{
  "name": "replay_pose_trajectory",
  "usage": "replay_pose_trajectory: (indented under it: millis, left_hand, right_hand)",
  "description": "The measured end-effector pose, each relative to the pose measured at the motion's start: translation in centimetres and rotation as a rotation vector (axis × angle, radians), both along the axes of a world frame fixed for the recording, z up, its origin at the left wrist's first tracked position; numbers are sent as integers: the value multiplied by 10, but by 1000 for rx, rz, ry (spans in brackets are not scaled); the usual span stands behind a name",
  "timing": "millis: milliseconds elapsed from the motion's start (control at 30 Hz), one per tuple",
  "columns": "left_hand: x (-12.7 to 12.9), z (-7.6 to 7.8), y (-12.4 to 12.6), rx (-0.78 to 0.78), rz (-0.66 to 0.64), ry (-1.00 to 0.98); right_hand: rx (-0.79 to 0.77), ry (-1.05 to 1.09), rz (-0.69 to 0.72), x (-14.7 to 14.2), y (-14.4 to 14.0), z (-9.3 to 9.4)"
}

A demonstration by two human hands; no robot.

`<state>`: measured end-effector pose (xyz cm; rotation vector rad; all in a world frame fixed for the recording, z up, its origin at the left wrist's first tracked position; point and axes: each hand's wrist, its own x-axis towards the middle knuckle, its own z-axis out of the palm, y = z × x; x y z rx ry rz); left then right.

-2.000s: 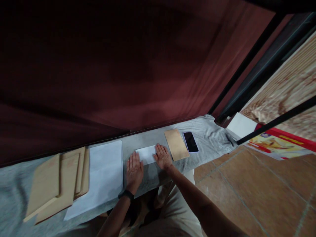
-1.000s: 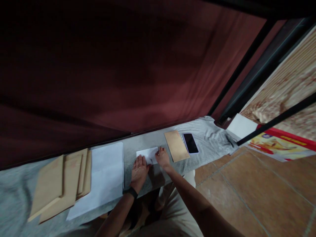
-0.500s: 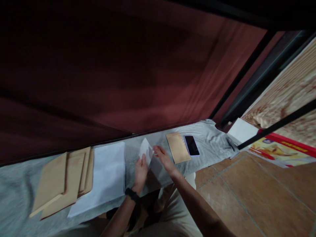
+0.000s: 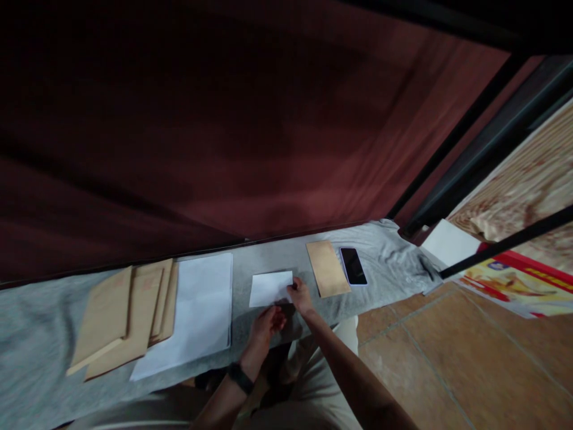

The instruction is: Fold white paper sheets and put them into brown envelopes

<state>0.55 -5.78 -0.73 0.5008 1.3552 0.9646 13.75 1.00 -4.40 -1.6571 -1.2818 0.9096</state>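
Note:
A folded sheet of white paper (image 4: 270,289) lies nearly flat on the grey cloth in front of me. My right hand (image 4: 301,296) pinches its right edge between thumb and fingers. Just below the paper's lower edge, my left hand (image 4: 267,322) is turned on its side, its fingers loosely bent with nothing visible in them. A dark band (image 4: 240,377) circles the left wrist. To the right of the paper is a single brown envelope (image 4: 329,269). On the left, a stack of larger white sheets (image 4: 203,304) rests partly beneath several brown envelopes (image 4: 105,307).
The grey cloth (image 4: 382,263) covers a long narrow surface along a dark red panel (image 4: 286,179). A phone (image 4: 353,266) lies right of the single envelope. Further right are a black metal bar (image 4: 505,242), a red and yellow printed box (image 4: 519,280) and a tiled floor (image 4: 430,352).
The folded paper went from being held up and tilted to lying on the cloth. My left hand let go and drew down toward me; my right hand came onto the paper's right edge.

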Motion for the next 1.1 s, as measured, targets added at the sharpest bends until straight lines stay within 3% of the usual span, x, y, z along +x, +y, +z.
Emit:
replay_pose_trajectory:
  millis: [133,200,267,333,433,533,633,733,933,1100]
  left_hand:
    - [-3,2,3,219,-68,239]
    - [-8,-3,13,447,-174,561]
    - [-14,-13,24,651,-335,1013]
    - [-19,-27,32,691,-436,1318]
    - [-23,-47,36,678,-496,1548]
    - [-25,-60,34,702,-503,1639]
    - [-29,-66,33,775,-527,1635]
    - [-32,-69,35,824,-548,1574]
    - [-34,-63,39,744,-535,1478]
    - [-42,-51,38,716,-450,1503]
  right_hand:
    - [37,-135,-4,-1,-2,-6]
    - [55,-191,-5,-2,-2,-7]
    - [71,-239,-8,-2,-3,-7]
    - [80,-274,-15,-1,-4,-5]
    - [127,-409,-29,-3,-8,0]
    - [220,-533,30,-16,-11,5]
    - [324,-494,260,-36,-14,5]
    - [386,-522,396,-47,-20,0]
    - [341,-703,358,-27,-26,-7]
    - [326,-788,327,-7,-23,-9]
